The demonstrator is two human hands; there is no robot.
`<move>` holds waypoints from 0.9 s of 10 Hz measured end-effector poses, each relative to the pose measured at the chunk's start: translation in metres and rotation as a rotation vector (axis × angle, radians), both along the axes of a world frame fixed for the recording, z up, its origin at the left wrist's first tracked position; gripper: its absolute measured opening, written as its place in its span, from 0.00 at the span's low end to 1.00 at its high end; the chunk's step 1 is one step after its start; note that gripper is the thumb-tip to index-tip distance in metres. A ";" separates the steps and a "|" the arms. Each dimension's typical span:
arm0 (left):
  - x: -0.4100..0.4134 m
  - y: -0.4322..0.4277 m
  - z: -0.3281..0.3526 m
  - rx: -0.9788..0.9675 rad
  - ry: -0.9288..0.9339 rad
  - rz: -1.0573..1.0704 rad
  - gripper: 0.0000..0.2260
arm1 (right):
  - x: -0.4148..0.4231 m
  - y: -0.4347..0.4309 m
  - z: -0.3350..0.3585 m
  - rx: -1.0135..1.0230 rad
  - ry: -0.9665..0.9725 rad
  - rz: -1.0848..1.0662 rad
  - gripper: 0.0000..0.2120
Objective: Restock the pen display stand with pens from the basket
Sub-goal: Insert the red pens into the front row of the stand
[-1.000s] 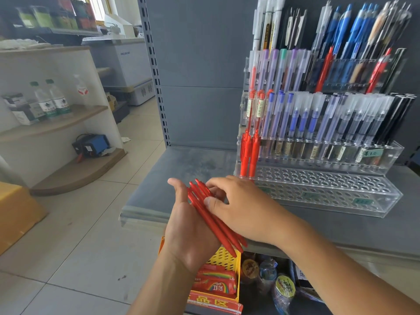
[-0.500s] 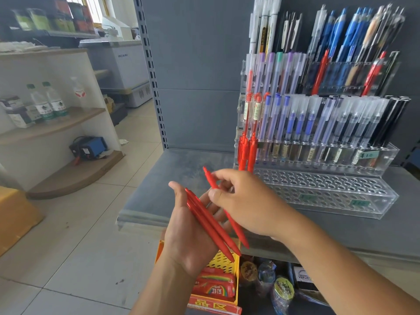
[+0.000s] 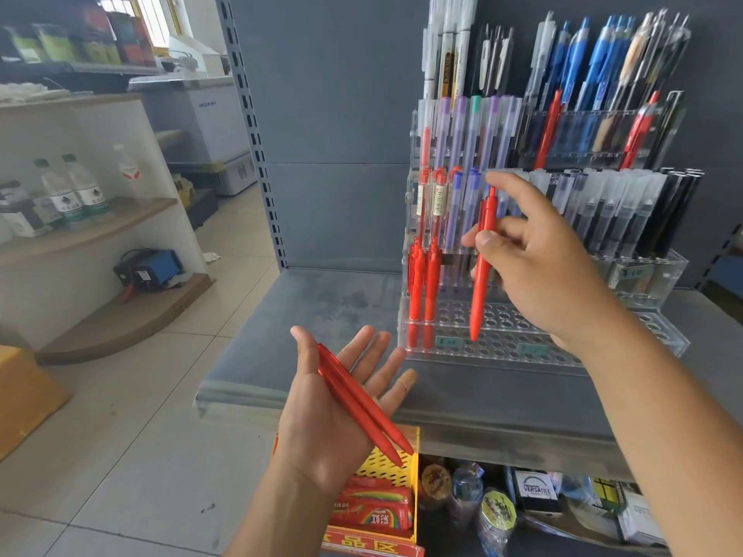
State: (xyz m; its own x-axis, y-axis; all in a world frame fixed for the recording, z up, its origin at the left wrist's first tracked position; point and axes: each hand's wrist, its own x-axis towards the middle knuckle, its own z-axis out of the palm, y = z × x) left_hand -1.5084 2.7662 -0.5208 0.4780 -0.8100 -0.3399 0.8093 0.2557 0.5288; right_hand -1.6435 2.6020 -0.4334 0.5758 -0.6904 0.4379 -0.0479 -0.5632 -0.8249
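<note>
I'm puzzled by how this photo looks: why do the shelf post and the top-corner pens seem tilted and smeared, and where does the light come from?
Head view: the wide-angle lens leans the shelf post and stretches the top-right pens soft; head view again, daylight enters from the overexposed window at top left, and the clear pen stand shows faint glare.

The yellow basket (image 3: pixel 386 469) was largely hidden behind the left hand (image 3: pixel 321 416); the tallest pens (image 3: pixel 447 42) were cut off at the top edge; labels (image 3: pixel 447 341) were illegible.
</note>
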 end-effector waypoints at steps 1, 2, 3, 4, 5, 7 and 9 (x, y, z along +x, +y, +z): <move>-0.001 0.000 0.001 0.001 -0.007 0.003 0.40 | 0.003 -0.003 -0.005 -0.054 -0.037 -0.037 0.25; -0.001 0.000 0.002 0.000 -0.009 0.005 0.40 | 0.008 -0.003 -0.009 -0.091 -0.076 -0.075 0.25; -0.002 0.000 0.003 0.001 -0.011 0.004 0.39 | 0.012 -0.004 -0.012 -0.124 -0.112 -0.112 0.26; -0.002 0.001 0.004 0.006 -0.010 0.002 0.39 | 0.016 -0.006 -0.017 -0.142 -0.148 -0.148 0.26; -0.002 0.001 0.004 0.006 -0.011 -0.001 0.39 | 0.020 -0.008 -0.023 -0.156 -0.159 -0.157 0.25; -0.002 0.001 0.004 0.002 -0.004 -0.007 0.39 | 0.027 -0.005 -0.031 -0.214 -0.121 -0.154 0.23; -0.001 0.001 0.003 0.000 -0.007 -0.011 0.39 | 0.030 -0.002 -0.033 -0.265 -0.011 -0.171 0.24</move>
State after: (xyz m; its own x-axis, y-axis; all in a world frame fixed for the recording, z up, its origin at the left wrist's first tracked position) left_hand -1.5095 2.7677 -0.5177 0.4710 -0.8154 -0.3366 0.8085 0.2464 0.5345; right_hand -1.6135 2.6004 -0.4661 0.4553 -0.6379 0.6211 -0.1524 -0.7431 -0.6516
